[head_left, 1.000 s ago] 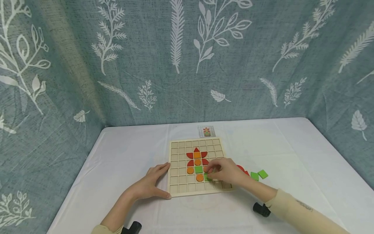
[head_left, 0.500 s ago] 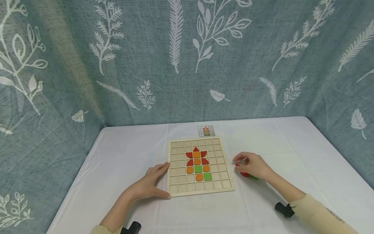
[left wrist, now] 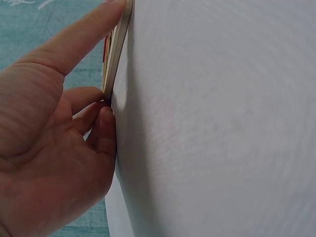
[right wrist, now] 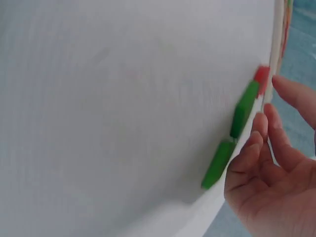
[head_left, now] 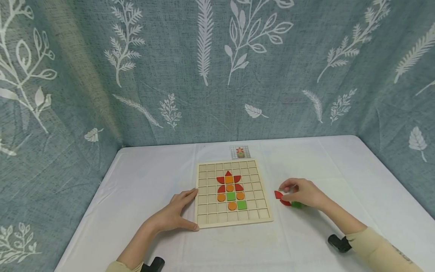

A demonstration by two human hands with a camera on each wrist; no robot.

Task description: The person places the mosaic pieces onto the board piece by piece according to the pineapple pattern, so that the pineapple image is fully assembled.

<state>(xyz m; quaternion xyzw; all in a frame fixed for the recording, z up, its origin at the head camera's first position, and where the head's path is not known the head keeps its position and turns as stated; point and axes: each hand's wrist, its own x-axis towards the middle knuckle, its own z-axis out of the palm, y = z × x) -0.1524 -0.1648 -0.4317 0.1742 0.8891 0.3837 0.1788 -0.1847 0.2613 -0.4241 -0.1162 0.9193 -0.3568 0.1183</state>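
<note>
A wooden grid board (head_left: 255, 192) lies on the table, bearing a pattern of red, orange and green pieces. My left hand (head_left: 173, 213) rests against its left side, fingertips on the edge and thumb at the near corner. To the right of the board, my right hand (head_left: 302, 192) hovers over loose pieces, thumb and fingers apart. A red piece (head_left: 278, 194) and a second, rounded red piece (head_left: 285, 203) show beside the thumb. A green square (head_left: 296, 205) is partly under the hand. The right wrist view has two green squares (right wrist: 245, 108) close to my fingers.
Behind the board lies a small card (head_left: 239, 152) printed with a flower picture on a grid. White cloth (head_left: 163, 170) covers the table. A blue-green curtain (head_left: 217, 75) with white leaf prints hangs behind and at the sides.
My right hand has moved off the board to the loose pieces at the right, uncovering an orange disc and a green square on the board. The left hand stays at the board's edge.
</note>
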